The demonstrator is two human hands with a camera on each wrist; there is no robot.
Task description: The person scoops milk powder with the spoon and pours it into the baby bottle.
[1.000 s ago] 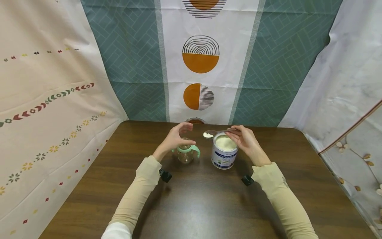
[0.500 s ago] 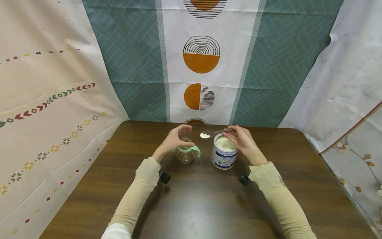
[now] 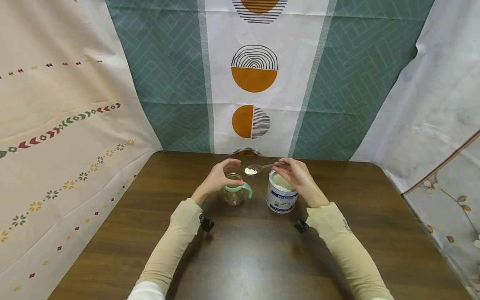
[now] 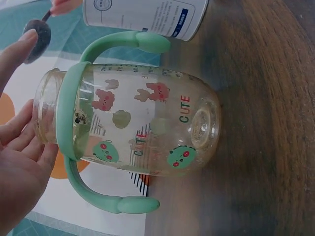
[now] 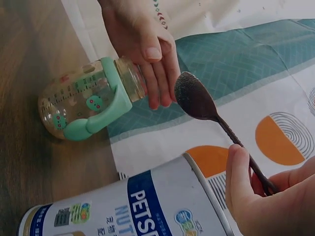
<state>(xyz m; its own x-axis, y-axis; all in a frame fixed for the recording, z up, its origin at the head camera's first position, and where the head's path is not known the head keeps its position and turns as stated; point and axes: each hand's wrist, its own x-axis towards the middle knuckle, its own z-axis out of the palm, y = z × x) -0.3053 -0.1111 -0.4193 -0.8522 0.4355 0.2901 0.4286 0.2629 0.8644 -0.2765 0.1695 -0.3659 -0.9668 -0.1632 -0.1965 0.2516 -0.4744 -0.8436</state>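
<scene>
At frame centre we see the right hand (image 3: pixel 296 177) pinching a spoon (image 3: pixel 258 168) heaped with white powder, held just above the open tin (image 3: pixel 281 196). Left of it, the left hand (image 3: pixel 217 177) cups loosely around the mouth of the green-handled bottle (image 3: pixel 234 192), fingers relaxed, on the table (image 3: pixel 262 258).

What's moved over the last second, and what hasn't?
The right hand has carried the spoon of white powder leftward, off the open powder can and toward the mouth of the baby bottle. The bowl now hangs just right of the bottle's rim. The left hand has closed in slightly around the bottle's top. Bottle and can stayed put on the table.
</scene>
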